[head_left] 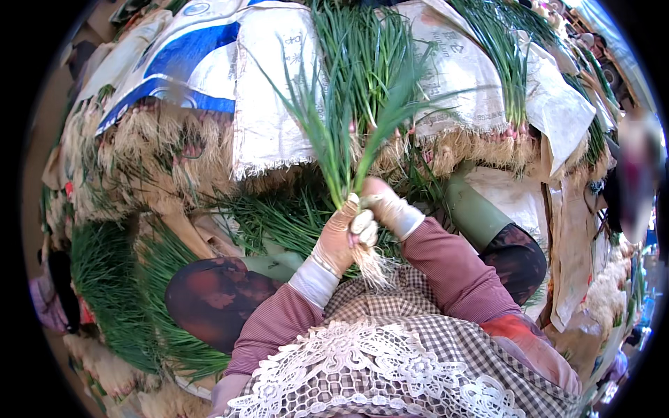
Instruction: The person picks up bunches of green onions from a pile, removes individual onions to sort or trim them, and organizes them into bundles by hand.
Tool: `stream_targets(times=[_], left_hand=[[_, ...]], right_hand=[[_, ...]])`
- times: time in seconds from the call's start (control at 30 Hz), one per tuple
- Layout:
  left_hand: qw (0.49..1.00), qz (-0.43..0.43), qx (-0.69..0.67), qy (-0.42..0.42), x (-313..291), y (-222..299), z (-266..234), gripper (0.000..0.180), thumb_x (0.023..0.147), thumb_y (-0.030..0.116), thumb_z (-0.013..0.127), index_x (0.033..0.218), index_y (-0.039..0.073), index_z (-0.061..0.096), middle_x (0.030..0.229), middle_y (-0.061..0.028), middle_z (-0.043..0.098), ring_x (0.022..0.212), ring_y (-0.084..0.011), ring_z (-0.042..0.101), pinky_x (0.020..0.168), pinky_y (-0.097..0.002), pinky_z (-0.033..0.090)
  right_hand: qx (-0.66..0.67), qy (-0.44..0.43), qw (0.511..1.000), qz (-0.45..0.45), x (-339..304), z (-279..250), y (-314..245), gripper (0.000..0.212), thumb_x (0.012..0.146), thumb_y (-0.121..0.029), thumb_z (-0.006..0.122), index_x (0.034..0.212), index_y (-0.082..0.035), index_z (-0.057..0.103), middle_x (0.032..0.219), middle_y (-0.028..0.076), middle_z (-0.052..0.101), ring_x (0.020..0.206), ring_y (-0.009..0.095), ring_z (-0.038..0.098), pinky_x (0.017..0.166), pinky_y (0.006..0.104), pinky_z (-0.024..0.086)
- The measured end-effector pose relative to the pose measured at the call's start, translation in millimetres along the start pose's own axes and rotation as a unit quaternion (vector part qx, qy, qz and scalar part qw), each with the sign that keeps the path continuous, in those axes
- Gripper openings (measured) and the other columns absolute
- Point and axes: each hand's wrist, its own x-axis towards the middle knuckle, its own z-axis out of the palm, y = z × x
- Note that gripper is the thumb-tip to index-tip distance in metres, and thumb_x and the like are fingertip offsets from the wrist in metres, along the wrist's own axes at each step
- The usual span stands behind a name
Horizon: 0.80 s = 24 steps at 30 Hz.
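A small bunch of spring onions stands upright in front of me, green leaves fanning out at the top. My left hand, in a pale glove, is closed round its lower stems, and the whitish roots hang out below the fist. Close against it, my right hand, also gloved, has its fingers curled in on the stems on the right side of the bunch. The right fingertips are partly hidden. Some leaf tips on the right are blurred.
Beyond my hands, a long heap of rooted onions lies under white sacks and a blue-and-white sheet. Uncovered onions lie between sacks. More green leaves are piled left, and brown sacking hangs right.
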Motion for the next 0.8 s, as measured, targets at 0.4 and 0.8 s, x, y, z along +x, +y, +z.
stream_targets(times=[0.4,0.8], left_hand=[[0.856,0.242,0.445,0.100,-19.3,36.9,52.4,0.026,0.085,0.024,0.044,0.084,0.000,0.053,0.057,-0.0032,0.052,0.040,-0.0076,0.041,0.037,-0.0211,0.033],[0.958,0.026,0.252,0.133,8.0,26.1,2.7,0.028,0.084,0.018,0.044,0.093,-0.006,0.053,0.049,-0.0052,0.048,0.044,-0.0157,0.051,0.039,-0.0215,0.042]], right_hand=[[-0.227,-0.330,0.912,0.092,-31.7,-42.3,-26.1,0.041,0.074,-0.039,0.056,0.099,-0.006,0.055,0.093,0.011,0.058,0.087,0.024,0.055,0.079,0.0339,0.041],[-0.124,0.111,0.973,0.158,44.1,-109.2,-31.3,0.020,0.078,-0.026,0.053,0.086,-0.008,0.057,0.086,0.008,0.059,0.079,0.020,0.056,0.077,0.0321,0.042]])
